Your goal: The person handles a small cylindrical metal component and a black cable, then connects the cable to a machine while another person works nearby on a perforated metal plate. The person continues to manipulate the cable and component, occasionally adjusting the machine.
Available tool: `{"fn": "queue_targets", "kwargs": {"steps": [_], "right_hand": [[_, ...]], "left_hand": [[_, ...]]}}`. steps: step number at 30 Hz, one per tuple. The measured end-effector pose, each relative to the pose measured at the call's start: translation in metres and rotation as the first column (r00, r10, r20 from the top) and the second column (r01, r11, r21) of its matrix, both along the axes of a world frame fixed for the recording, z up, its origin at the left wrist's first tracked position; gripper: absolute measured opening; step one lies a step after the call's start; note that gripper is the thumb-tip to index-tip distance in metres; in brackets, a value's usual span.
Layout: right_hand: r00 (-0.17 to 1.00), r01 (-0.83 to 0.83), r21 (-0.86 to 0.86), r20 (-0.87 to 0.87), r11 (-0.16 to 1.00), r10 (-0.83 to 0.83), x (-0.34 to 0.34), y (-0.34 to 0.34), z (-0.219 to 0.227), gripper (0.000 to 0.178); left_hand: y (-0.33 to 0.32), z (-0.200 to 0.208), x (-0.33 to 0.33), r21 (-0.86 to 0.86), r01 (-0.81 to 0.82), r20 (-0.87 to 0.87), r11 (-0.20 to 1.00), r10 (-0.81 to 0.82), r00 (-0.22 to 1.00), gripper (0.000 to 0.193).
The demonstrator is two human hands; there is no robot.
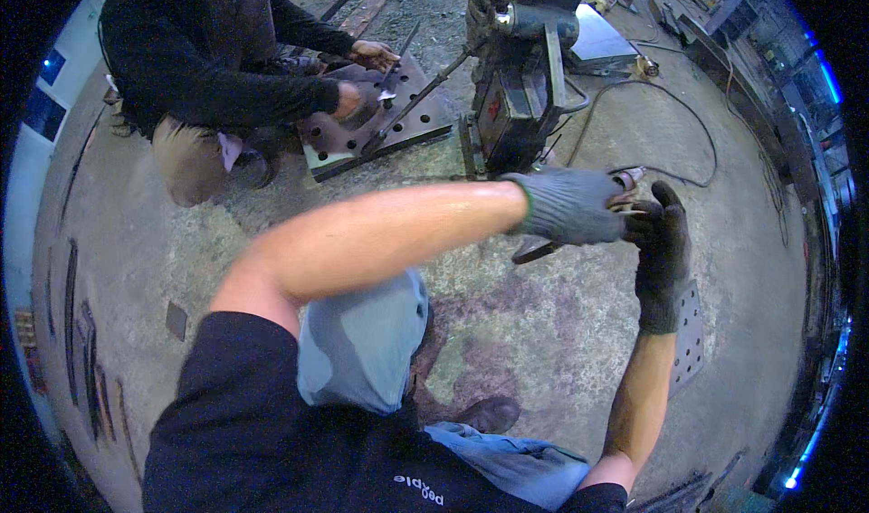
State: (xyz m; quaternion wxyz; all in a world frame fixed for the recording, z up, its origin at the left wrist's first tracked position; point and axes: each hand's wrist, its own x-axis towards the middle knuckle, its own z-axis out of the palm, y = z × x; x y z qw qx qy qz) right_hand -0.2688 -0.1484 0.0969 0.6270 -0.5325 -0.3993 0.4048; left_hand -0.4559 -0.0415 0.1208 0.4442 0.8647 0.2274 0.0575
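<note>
A metal tool (625,182) is gripped by the left hand (574,207); what's held by the right hand (663,242) can't be told; a pinch could be caused by slipping.

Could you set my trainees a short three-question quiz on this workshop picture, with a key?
1. True or false: the wearer's left hand and right hand are both bare.
2. The co-worker leans over: A) a wooden crate; B) a holed metal plate; C) a glass tank.
3. Where does another holed plate lie?

Key:
1. False; both are gloved.
2. B.
3. On the floor, just right of the right forearm.
</note>
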Motion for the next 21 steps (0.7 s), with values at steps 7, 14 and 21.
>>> {"fn": "queue_targets", "kwargs": {"steps": [7,14,21], "right_hand": [[0.875,-0.023,0.092,0.483,0.995,-0.025,-0.053,0.115,0.007,0.065],[0.948,-0.111,-0.278,0.258,0.954,0.186,-0.074,0.209,-0.013,0.046],[0.993,0.027,-0.204,0.121,0.979,-0.002,-0.094,0.210,-0.010,0.022]], "left_hand": [[0.034,-0.098,-0.091,-0.198,-0.396,0.387,0.897,0.443,0.809,0.041],[0.075,-0.096,-0.146,-0.345,-0.785,0.435,0.515,0.829,0.353,0.032],[0.164,-0.145,-0.162,0.031,-0.900,0.087,0.434,0.896,0.435,0.050]]}}
